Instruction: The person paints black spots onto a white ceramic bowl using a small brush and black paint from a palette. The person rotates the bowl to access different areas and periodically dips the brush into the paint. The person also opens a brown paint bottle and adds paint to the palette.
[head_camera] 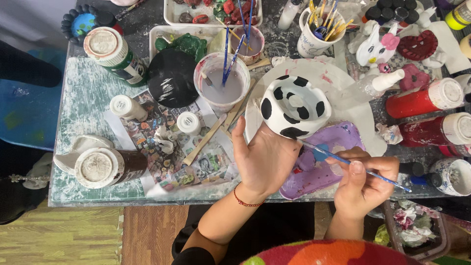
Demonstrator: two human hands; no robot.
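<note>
white ceramic bowl with black cow spots (293, 106) is gripped from below in the left hand (262, 157), fingers curled round its side, above a purple paint-smeared palette tray (338, 142) near the table's (88, 93) front edge. thin blue-handled paintbrush (353, 164) is pinched in the right hand (363, 184), bristles touching the bowl's lower rim. plastic cup of murky rinse water (222, 81) is seen just left of the bowl.
</note>
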